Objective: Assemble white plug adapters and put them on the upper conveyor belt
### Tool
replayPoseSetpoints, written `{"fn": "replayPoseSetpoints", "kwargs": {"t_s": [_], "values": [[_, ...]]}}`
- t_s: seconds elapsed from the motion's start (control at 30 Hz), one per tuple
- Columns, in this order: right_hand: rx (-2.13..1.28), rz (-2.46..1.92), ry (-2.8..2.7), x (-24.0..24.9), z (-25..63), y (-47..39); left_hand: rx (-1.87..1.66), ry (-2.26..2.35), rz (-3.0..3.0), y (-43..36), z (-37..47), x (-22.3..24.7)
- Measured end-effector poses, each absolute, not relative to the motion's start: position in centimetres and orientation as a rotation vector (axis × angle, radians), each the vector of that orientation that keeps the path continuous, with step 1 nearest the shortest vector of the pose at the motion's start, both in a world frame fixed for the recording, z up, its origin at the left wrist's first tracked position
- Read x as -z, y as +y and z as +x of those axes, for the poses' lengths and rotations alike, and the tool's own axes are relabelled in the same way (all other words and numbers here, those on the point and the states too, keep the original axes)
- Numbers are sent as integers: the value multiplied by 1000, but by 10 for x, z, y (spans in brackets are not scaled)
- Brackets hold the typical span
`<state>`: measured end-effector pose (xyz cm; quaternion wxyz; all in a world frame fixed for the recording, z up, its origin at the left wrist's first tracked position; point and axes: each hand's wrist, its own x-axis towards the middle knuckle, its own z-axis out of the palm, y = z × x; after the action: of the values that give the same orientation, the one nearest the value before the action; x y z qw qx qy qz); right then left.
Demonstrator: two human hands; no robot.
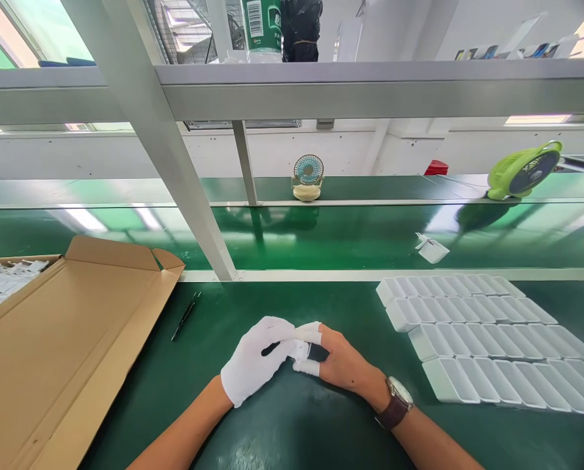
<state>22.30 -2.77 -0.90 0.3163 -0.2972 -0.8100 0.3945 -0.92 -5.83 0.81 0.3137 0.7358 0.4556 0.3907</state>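
Note:
Over the green table [292, 424], my left hand [262, 358], in a white glove, and my right hand [338, 356], with white finger covers and a watch on the wrist, meet at the fingertips. Between them is a small white piece [300, 351], gripped by the fingers of both hands and partly hidden by them. Its exact shape is too small to tell.
An open cardboard box [76, 326] holding white parts lies at the left, beside a black pen [187, 316]. White compartment trays [483, 339] stand at the right. Behind are a metal frame [321, 98], a small fan [308, 176] and a green fan [524, 171].

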Motion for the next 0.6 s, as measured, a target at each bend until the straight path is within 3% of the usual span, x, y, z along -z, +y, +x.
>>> {"fn": "replayPoseSetpoints", "kwargs": {"t_s": [0.17,0.43,0.6], "values": [[-979,-760,-2117,12,220,-30,-1139,1160,1925,-57,-13,-10],[-941,-696,-2024,13,215,-35,-908,1294,1897,-65,-5,-17],[-1232,-894,-1808,10,210,-36,-775,1312,1792,-62,-7,-8]]}}
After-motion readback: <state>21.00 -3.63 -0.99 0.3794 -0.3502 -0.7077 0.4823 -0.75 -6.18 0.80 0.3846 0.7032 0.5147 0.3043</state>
